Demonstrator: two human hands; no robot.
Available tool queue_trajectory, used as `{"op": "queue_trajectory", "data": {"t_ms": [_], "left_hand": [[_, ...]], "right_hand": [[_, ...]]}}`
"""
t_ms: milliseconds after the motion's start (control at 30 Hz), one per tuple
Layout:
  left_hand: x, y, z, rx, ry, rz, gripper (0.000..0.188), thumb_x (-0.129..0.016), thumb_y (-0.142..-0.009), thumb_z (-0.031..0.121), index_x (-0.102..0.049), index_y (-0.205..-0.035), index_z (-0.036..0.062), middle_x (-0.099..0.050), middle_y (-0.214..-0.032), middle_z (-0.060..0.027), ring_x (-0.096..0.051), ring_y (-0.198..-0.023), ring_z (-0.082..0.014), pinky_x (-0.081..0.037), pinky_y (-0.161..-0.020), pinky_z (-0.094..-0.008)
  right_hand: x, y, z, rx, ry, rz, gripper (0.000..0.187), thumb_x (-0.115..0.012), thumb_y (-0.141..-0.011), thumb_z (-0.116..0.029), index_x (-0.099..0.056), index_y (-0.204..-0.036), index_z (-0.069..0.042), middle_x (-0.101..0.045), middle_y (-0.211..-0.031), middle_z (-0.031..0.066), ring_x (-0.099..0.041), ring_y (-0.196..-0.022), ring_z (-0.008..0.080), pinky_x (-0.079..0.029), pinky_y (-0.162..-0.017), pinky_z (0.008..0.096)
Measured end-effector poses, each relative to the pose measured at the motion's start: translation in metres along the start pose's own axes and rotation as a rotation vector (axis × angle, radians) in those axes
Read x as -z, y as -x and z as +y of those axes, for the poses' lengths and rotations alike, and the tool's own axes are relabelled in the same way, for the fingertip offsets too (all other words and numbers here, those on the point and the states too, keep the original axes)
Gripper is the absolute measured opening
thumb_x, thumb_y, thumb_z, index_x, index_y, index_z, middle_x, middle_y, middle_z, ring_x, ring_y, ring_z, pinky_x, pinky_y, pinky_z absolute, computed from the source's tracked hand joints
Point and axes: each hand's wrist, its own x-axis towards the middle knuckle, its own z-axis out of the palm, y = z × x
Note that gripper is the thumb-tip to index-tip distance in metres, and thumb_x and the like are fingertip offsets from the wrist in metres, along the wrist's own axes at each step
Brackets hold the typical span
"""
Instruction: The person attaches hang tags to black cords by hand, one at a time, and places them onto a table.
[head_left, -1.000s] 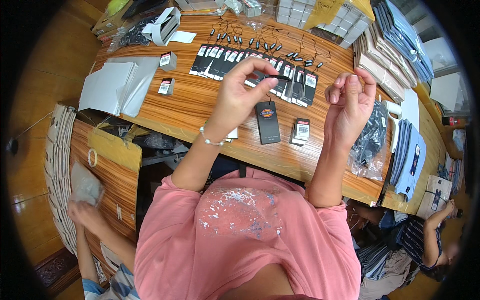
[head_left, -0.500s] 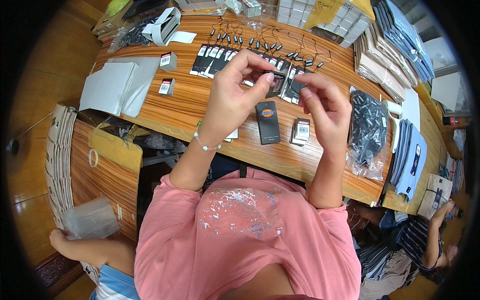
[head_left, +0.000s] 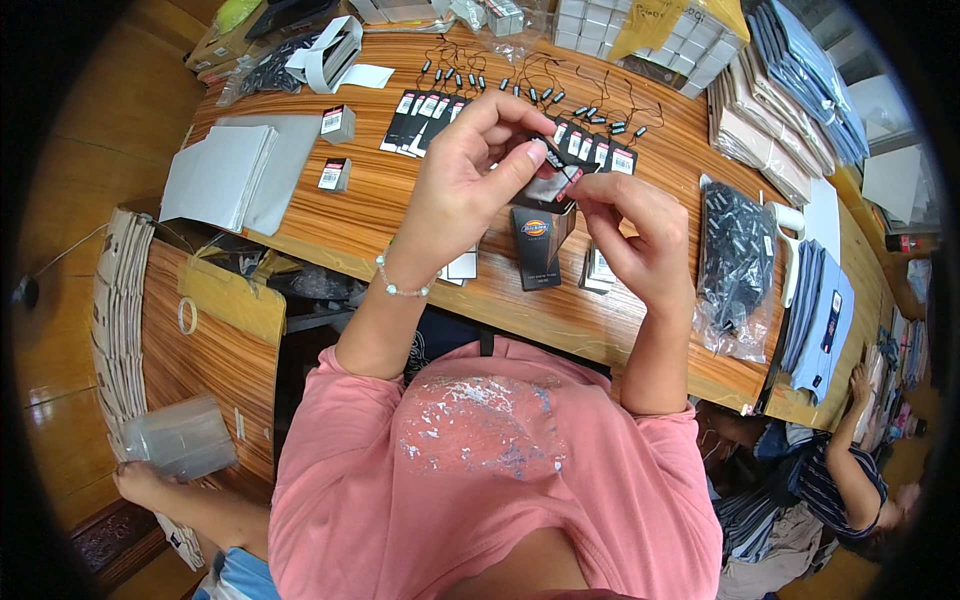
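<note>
Between my two hands is a black hang tag [head_left: 528, 192] with a black string at its top, tilted above the table. My left hand [head_left: 478, 165] pinches its upper end, thumb over fingers. At the tag's right edge, by a small red-and-white sticker, the closed fingertips of my right hand [head_left: 640, 225] touch it; the fingers partly hide what they pinch. Below lies a stack of black hang tags [head_left: 538, 265]. Beside it, mostly behind my right hand, is a small stack of white stickers [head_left: 598, 272]. Strung black tags [head_left: 600, 150] with stickers lie in a row beyond.
A clear bag of black strings [head_left: 738, 265] lies to the right, near a white tape dispenser [head_left: 788, 235] and folded blue garments [head_left: 815, 320]. Small sticker stacks [head_left: 337, 124] and white sheets [head_left: 215, 175] are left. White boxes [head_left: 650, 45] stand behind. Other people's arms [head_left: 190, 510] show at both sides.
My right hand has moved left and down onto the tag, its fingers closing at the edge. The tag has tilted, showing its stickered side. The neighbours' arms have shifted.
</note>
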Motion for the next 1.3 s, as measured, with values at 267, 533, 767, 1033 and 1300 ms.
{"op": "queue_trajectory", "data": {"t_ms": [267, 533, 767, 1033, 1300], "left_hand": [[0.003, -0.003, 0.001, -0.103, 0.02, 0.083, 0.015, -0.052, -0.083, 0.002, -0.049, -0.097, -0.001, -0.057, -0.087, -0.0058, -0.056, -0.077, -0.0096, -0.046, -0.071, -0.0219], [0.0, -0.002, 0.004, -0.106, -0.034, 0.074, 0.016, -0.053, -0.082, 0.002, -0.051, -0.098, -0.0021, -0.058, -0.088, -0.0075, -0.057, -0.078, -0.0105, -0.047, -0.07, -0.0225], [-0.006, -0.002, 0.002, -0.055, 0.006, 0.026, 0.017, -0.053, -0.082, -0.001, -0.051, -0.098, -0.005, -0.059, -0.089, -0.0105, -0.059, -0.079, -0.0143, -0.051, -0.07, -0.0254], [-0.013, -0.002, 0.002, -0.005, 0.096, 0.025, 0.016, -0.056, -0.081, 0.0, -0.053, -0.096, -0.0018, -0.06, -0.088, -0.0061, -0.057, -0.079, -0.0078, -0.046, -0.07, -0.0189], [-0.013, -0.004, 0.001, 0.008, 0.098, 0.001, 0.018, -0.057, -0.08, -0.002, -0.053, -0.097, -0.0049, -0.061, -0.087, -0.0113, -0.061, -0.076, -0.0155, -0.052, -0.069, -0.0258]], "right_hand": [[0.002, 0.003, 0.003, -0.099, -0.076, -0.123, 0.014, -0.055, -0.071, 0.004, -0.058, -0.084, 0.0, -0.059, -0.073, 0.008, -0.057, -0.062, 0.0169, -0.044, -0.054, 0.0248], [0.013, 0.009, 0.005, -0.311, -0.74, 0.167, 0.013, -0.057, -0.08, -0.001, -0.05, -0.091, 0.001, -0.057, -0.078, 0.0056, -0.053, -0.068, 0.0077, -0.041, -0.056, 0.0171], [0.005, 0.0, -0.003, -0.385, -0.85, 0.193, 0.013, -0.053, -0.082, -0.001, -0.049, -0.093, 0.001, -0.057, -0.079, 0.0066, -0.052, -0.069, 0.0095, -0.041, -0.061, 0.0187], [0.0, 0.0, -0.011, -0.397, -0.764, 0.199, 0.013, -0.051, -0.082, 0.002, -0.042, -0.091, -0.001, -0.055, -0.079, 0.0066, -0.055, -0.073, 0.0094, -0.045, -0.062, 0.0207], [0.001, -0.001, -0.009, -0.395, -0.654, 0.192, 0.015, -0.053, -0.081, 0.003, -0.042, -0.091, 0.0, -0.054, -0.08, 0.0066, -0.058, -0.073, 0.0113, -0.046, -0.061, 0.0214]]}}
